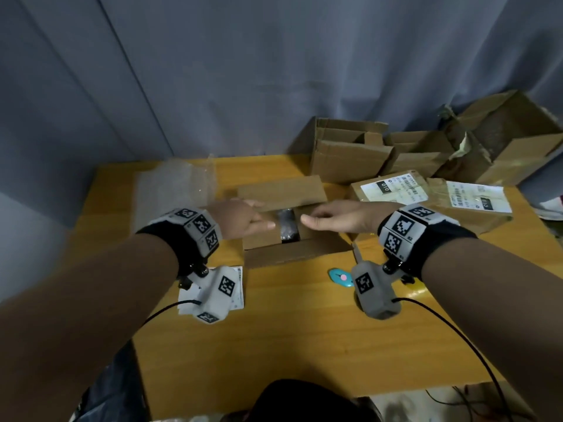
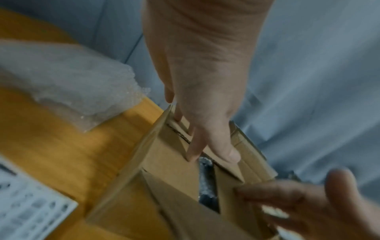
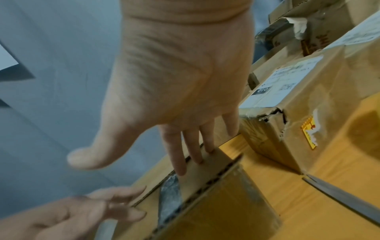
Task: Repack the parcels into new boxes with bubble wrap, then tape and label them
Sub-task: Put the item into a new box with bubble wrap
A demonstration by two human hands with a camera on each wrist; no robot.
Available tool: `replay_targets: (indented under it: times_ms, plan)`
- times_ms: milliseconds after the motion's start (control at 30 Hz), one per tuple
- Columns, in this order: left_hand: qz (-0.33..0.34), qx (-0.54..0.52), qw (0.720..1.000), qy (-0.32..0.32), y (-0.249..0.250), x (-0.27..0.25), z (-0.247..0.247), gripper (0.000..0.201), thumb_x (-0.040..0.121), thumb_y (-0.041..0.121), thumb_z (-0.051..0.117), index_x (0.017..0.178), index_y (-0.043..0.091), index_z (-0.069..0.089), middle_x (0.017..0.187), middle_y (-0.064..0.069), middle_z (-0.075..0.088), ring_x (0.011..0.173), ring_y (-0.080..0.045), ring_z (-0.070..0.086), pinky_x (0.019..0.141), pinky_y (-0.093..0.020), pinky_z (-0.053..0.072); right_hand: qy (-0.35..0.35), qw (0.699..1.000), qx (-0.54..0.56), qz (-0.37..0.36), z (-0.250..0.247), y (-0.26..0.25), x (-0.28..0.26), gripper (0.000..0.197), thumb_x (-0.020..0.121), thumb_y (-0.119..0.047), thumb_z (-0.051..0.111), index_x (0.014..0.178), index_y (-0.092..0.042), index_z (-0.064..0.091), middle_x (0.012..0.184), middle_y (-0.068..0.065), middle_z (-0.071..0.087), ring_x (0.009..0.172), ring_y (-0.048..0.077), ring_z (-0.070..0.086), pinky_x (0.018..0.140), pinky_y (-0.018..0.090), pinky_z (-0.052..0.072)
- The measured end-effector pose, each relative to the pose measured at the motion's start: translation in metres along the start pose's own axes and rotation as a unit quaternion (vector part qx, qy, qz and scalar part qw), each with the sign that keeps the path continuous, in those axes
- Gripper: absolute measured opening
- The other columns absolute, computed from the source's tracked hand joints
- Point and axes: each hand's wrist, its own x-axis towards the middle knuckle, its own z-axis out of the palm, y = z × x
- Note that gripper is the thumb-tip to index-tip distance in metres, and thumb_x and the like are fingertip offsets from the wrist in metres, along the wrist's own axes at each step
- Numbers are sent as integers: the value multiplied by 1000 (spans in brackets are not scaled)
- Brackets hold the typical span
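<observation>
An open brown cardboard box (image 1: pixel 283 239) sits in the middle of the yellow wooden surface (image 1: pixel 289 330), and everything else is placed from it. Inside it, in the gap between its two side flaps, lies a dark item wrapped in clear bubble wrap (image 1: pixel 286 226).

The left hand (image 1: pixel 240 219) lies flat on the box's left flap, its fingers (image 2: pixel 197 146) straight and close together, pressing the cardboard down near the gap. The right hand (image 1: pixel 338 217) does the same on the right flap: its fingers (image 3: pixel 185 155) are straight and slightly spread with their tips on the cardboard, the thumb held out to the side, gripping nothing. The far flap and the near flap of the box stand open.

Beyond the box's left far corner a loose sheet of clear bubble wrap (image 1: pixel 173 184) lies on the surface. Just right of the box sit two taped brown parcels with white printed labels (image 1: pixel 393 187); the nearer one has a torn corner. Behind those, against the grey curtain (image 1: pixel 274 71), stand several empty opened cardboard boxes (image 1: pixel 350 150). In front of the box, a white printed label sheet (image 1: pixel 237 287) lies to its near left, and a small turquoise cutter with a pink button (image 1: pixel 339 277) lies to its near right.
</observation>
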Motion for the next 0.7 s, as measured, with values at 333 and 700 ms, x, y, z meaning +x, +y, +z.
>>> replay_targets:
  times_ms: [333,700]
  plan:
    - [-23,-70,996,-51,-5,-13,2,136,43,101,-1,141,15,37,157,-6,19,143,-24,22,115,-51,23,-42,968,-242,-41,7,18,17,84,79,-56,67,148,-27,29,159,-3,13,143,20,21,114,37,27]
    - [-75,-196,977,42,2,-10,-4,51,92,47,50,125,9,49,121,-11,59,112,-29,57,85,-33,48,293,949,-117,-29,13,21,44,46,88,-53,56,119,-19,56,127,7,53,116,25,49,90,38,43]
